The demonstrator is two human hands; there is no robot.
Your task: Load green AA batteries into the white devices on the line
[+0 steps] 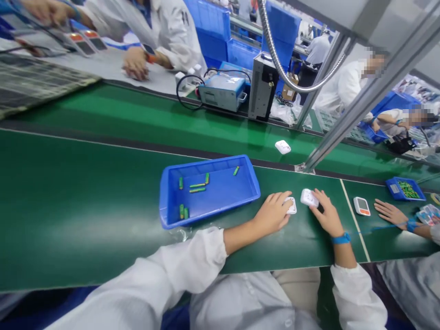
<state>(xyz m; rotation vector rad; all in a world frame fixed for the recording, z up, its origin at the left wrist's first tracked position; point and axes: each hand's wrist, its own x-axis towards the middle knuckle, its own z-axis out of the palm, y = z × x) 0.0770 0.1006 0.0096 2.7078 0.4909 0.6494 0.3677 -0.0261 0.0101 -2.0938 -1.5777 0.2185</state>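
My left hand (274, 213) is closed over a small white square device (293, 206), its fingers covering the left part. Just to the right, my right hand (326, 214) grips a second white device (308, 197) at its right edge between thumb and fingers. Dark marks show on the upward face of that second device; they are too small to read. Left of my hands stands a blue plastic bin (220, 208) with several green batteries (197, 187) lying scattered in it.
Another white device (283, 146) lies on the green conveyor behind the metal post (330, 133). At right, a co-worker's hand (390, 213) rests near a device with a screen (362, 206) and a blue tray (395, 188) of batteries. Blue equipment (223, 91) stands across the belt.
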